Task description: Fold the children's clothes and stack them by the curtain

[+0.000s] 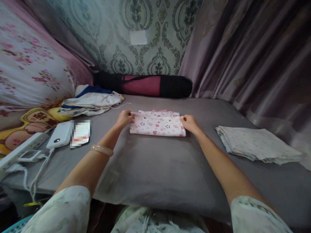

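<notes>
Two hands are set on the folded pink floral cloth lying mid-bed: its left end is pinched by the left hand, its right end by the right hand. Light, soft, limp fabric is judged here; it is best gripped at the folded ends so the layers are kept together. Grey bedding is spread beneath. A stack of folded cloths is seen at right, a clothes pile at left, curtains behind.
</notes>
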A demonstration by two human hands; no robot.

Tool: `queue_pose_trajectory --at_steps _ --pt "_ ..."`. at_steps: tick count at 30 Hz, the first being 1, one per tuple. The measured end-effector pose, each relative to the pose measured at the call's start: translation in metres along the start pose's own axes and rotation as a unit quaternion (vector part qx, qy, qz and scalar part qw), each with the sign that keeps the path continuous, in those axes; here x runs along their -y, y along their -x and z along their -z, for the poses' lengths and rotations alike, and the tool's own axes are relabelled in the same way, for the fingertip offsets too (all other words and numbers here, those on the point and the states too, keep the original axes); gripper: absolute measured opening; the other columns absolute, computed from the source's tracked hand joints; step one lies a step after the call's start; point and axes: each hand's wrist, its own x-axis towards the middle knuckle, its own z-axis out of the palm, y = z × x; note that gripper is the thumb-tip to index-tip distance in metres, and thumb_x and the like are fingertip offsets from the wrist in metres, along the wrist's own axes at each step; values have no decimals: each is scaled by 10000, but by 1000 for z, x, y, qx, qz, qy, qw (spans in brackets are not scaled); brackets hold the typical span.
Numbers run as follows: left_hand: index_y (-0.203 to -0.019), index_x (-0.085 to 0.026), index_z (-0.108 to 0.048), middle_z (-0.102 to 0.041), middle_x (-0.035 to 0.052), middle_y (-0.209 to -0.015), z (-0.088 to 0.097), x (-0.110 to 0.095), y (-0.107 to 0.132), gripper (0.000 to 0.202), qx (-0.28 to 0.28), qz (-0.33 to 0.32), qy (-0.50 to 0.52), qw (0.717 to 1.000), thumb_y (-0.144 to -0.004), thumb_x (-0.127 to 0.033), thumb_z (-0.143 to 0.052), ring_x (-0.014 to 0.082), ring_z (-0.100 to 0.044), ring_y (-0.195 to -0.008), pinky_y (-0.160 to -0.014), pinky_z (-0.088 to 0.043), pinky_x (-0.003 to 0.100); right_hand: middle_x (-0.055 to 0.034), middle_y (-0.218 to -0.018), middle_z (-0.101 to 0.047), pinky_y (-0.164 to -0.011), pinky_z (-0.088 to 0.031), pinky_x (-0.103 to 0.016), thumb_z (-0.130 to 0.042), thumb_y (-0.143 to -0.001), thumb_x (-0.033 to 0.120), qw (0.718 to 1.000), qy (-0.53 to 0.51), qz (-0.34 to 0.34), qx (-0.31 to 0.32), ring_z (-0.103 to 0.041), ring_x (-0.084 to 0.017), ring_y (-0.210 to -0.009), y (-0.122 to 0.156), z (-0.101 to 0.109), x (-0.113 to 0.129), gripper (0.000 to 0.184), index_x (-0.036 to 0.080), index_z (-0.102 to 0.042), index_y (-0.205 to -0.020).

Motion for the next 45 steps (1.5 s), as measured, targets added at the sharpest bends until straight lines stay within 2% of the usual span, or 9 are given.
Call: queue_pose_trajectory --at_steps 4,8,14,24,34,39,42,44,45 --pt "-814 -162 -613 -666 91 -811 -16 -7 -19 126 -31 20 -106 994 -788 -170 -490 234 -647 -862 -719 -498 304 -171 -1040 -697 -725 -435 -265 -430 -918 235 998 20 -61 4 -652 -231 -938 -22 -10 9 290 119 -680 -1010" --pt "-985 -164 -598 -660 150 -1020 -30 -13 -30 214 -64 36 -145 987 -869 -210 -424 279 -615 -1012 -794 -479 347 -198 -1093 -670 -780 -457 -311 -401 -924 204 994 10 -107 2 -641 -275 -1016 -34 -18 19 309 101 -619 -1118" --pt "-1198 -168 -477 -652 163 -1049 -48 -16 -37 317 -84 29 -145 985 -930 -239 -322 293 -618 -1015 -801 -456 364 -218 -1082 -659 -806 -476 -361 -393 -908 125 993 0 -118 -13 -647 -295 -1013 -38 -22 31 314 69 -514 -1192" --pt "-1220 -131 -430 -646 213 -1059 -59 -14 -34 341 -75 1 -226 971 -920 -191 -281 323 -640 -957 -770 -452 384 -240 -1059 -658 -828 -470 -404 -325 -982 223 991 21 -125 -43 -654 -304 -1007 -46 -42 23 292 72 -490 -1169" --pt "-1205 -100 -436 -652 248 -1030 -65 -3 -39 376 -72 29 -208 975 -946 -338 -306 352 -644 -987 -806 -470 423 -285 -1067 -644 -856 -469 -461 -361 -962 292 983 -10 -177 -39 -641 -333 -1037 -52 -51 16 371 43 -526 -1182" --pt "-1183 -74 -451 -578 276 -1149 -52 -13 -28 362 -69 22 -225 972 -922 -313 -380 370 -600 -1049 -847 -456 441 -252 -1082 -648 -836 -474 -413 -343 -967 329 984 -33 -171 24 -633 -316 -1038 -52 -35 11 396 68 -589 -1134" --pt "-1165 -76 -478 -526 257 -1215 -50 -26 -19 340 -93 -42 -257 961 -929 -301 -381 358 -540 -1132 -924 -415 437 -271 -1173 -596 -889 -437 -432 -306 -973 272 991 1 -124 -49 -583 -327 -1108 -45 -28 24 397 49 -569 -1169" --pt "-1186 -92 -487 -540 219 -1217 -57 -35 -14 337 -65 -108 -273 954 -944 -286 -353 325 -517 -1163 -964 -392 415 -264 -1237 -559 -947 -394 -453 -275 -972 237 995 24 -51 -87 -533 -331 -1166 -37 -30 43 403 53 -554 -1199" --pt "-1209 -101 -483 -543 203 -1232 -64 -40 -12 343 -40 -143 -277 949 -950 -275 -339 306 -510 -1176 -979 -384 400 -244 -1258 -555 -978 -370 -457 -268 -972 235 996 27 -7 -80 -511 -325 -1192 -33 -33 53 409 68 -554 -1211"
